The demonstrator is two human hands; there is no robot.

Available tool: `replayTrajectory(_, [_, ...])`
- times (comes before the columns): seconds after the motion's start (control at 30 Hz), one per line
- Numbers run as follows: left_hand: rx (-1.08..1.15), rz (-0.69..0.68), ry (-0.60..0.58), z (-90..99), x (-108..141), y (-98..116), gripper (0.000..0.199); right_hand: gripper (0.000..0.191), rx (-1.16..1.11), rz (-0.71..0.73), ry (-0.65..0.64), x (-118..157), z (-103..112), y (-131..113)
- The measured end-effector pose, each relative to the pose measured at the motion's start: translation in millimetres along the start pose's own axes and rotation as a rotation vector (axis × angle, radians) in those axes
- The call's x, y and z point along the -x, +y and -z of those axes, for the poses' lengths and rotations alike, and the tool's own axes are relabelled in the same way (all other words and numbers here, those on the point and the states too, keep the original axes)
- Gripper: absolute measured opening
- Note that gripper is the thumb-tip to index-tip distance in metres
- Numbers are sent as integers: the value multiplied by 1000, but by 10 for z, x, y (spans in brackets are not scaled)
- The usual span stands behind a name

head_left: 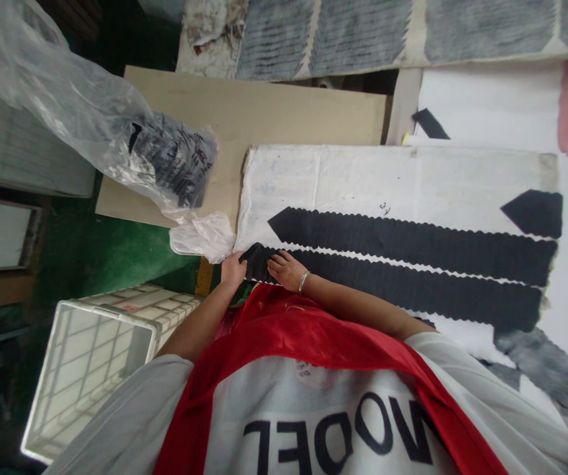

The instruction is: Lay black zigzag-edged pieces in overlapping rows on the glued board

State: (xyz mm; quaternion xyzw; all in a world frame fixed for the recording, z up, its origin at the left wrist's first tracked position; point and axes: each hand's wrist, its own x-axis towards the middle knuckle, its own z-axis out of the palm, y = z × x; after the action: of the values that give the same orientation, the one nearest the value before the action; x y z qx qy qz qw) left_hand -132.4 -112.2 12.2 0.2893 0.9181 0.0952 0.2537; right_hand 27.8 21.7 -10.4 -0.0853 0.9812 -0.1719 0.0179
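Observation:
Two long black strips of fabric-like material with scalloped edges lie side by side on a white covered board. The far strip (412, 244) lies flat and has a pointed left end. My left hand (234, 270) pinches the raised, bunched left end of the near strip (402, 287). Just to the right, my right hand (287, 270), with a bracelet at the wrist, rests on that strip with its fingers stretched out. A short pointed black piece (536, 212) lies near the board's right end.
A clear plastic bag (115, 142) with dark contents lies across a beige board (274, 115) at the left. Below it stands a white plastic crate (108, 307) on the green floor. Grey streaked sheets (363, 36) line the back. A small black scrap (431, 123) lies at the back right.

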Motion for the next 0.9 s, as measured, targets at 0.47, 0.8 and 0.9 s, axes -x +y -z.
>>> replayTrajectory(0.47, [32, -11, -3, 31, 4, 29, 35, 38, 11, 9, -23, -67, -34, 19])
replayTrajectory(0.8, [14, -19, 3, 23, 6, 25, 34, 36, 32, 15, -12, -131, 0, -21])
replayTrajectory(0.9, [11, -32, 16, 14, 4, 9, 35, 35, 22, 7, -20, -140, 20, -30])
